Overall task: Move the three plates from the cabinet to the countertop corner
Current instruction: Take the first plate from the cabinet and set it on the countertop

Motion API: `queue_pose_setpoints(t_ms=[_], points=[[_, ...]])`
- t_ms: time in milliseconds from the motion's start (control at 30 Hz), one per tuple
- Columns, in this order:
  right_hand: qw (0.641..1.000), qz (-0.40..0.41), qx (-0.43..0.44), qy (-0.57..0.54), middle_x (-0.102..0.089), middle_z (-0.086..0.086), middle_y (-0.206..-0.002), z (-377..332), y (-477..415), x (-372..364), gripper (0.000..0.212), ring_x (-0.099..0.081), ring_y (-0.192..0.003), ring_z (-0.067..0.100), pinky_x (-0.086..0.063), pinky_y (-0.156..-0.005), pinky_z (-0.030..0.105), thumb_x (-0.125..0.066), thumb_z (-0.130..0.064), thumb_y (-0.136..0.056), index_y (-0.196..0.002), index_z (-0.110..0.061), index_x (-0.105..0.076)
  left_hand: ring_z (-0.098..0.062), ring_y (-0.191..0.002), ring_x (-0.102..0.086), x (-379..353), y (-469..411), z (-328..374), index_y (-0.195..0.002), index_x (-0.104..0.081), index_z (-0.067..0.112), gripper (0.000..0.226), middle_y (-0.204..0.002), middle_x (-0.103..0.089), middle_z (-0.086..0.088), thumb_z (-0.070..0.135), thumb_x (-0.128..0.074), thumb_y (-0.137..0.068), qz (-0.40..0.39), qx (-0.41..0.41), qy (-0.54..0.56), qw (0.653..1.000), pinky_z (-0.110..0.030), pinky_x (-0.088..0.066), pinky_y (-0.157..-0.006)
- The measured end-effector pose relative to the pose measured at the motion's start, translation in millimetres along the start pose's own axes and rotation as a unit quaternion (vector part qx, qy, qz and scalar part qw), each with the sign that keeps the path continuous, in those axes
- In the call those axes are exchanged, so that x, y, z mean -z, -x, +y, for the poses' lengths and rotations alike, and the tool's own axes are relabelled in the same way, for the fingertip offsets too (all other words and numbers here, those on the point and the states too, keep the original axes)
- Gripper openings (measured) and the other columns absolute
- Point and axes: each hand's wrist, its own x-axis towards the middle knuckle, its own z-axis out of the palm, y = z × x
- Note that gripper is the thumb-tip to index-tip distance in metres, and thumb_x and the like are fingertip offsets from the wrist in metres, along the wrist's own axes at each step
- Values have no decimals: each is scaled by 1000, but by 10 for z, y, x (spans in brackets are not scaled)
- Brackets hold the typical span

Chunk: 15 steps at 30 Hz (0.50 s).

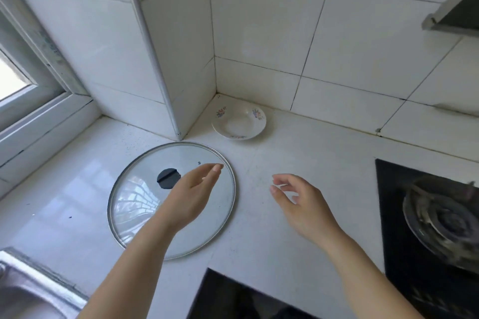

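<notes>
White countertop (pixel 298 150) runs from a steel sink (pixel 31 282) at the near left to a gas burner (pixel 440 217) at the near right, with tiled walls closing it off behind. Nearest are the two bare forearms, reaching forward. The left hand (pixel 193 197) hovers above a glass lid (pixel 129 189) that lies flat on the counter, with its fingers straight and together and holding nothing. The right hand (pixel 300 202) hangs over bare counter, fingers loosely curled, also empty. Beyond both, one flowered plate (pixel 239 123) sits right way up in the corner where the walls meet, just beside the jutting tiled column and apart from the lid's rim. It lies ahead of the hands and between them, with the left fingertips somewhat the nearer. Being round, it has no long axis and points no way; its hollow faces up. Neither the cabinet nor any other plate is in view. So I judge one plate of three delivered, and the coming move leads away from this corner, to fetch the next.
</notes>
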Motion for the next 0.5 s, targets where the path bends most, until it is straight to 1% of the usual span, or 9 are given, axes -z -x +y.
queue_pose_setpoints(t_ms=[67,133,167,267,333,433,500], points=[[1000,-2,11,17,-57,-19,-114,-94,324,-103,28,-53,-106,0,-39,-87,16,-55,-37,-89,-115,-28,-57,0,-112,-52,97,362,-102,-120,-56,36,34,-117,-58,23,48,-38,-94,-11,-15,-54,998,-16,-37,-84],[999,-10,24,42,-57,-16,-115,-198,638,-207,31,-52,-106,1,-38,-89,16,-54,-36,-90,-118,-26,-56,-3,-114,-51,214,709,-252,-124,-55,32,37,-123,-56,18,46,-38,-94,-7,-33,-123,992,-19,-35,-88],[998,-17,29,54,-56,-16,-116,-255,799,-265,32,-52,-106,2,-37,-90,16,-53,-37,-90,-120,-26,-55,-4,-116,-50,278,882,-338,-126,-54,31,39,-125,-55,16,46,-38,-94,-2,-38,-140,989,-21,-35,-91],[995,-40,41,79,-53,-19,-120,-394,1292,-440,35,-49,-109,0,-35,-91,15,-50,-40,-91,-124,-28,-52,-3,-117,-50,414,1323,-599,-125,-53,34,41,-127,-55,16,50,-38,-91,-3,-42,-134,990,-23,-38,-92],[994,-48,44,90,-50,-22,-121,-442,1620,-517,37,-47,-111,-3,-33,-90,12,-48,-42,-91,-127,-31,-48,-3,-115,-50,407,1545,-710,-124,-54,34,40,-126,-56,16,50,-38,-91,-14,-48,-127,991,-22,-36,-91],[994,-37,19,97,-46,-27,-122,-412,2102,-496,39,-44,-113,-7,-30,-88,10,-47,-46,-91,-128,-35,-46,-1,-113,-50,249,1799,-737,-124,-54,33,37,-126,-56,14,46,-40,-93,-53,-66,-123,989,-21,-35,-91],[995,-14,-10,100,-45,-29,-122,-341,2419,-384,40,-42,-114,-9,-32,-90,12,-47,-48,-90,-128,-36,-45,-1,-110,-50,87,1935,-684,-125,-54,33,37,-126,-56,14,46,-40,-93,-93,-89,-136,982,-21,-36,-90]])
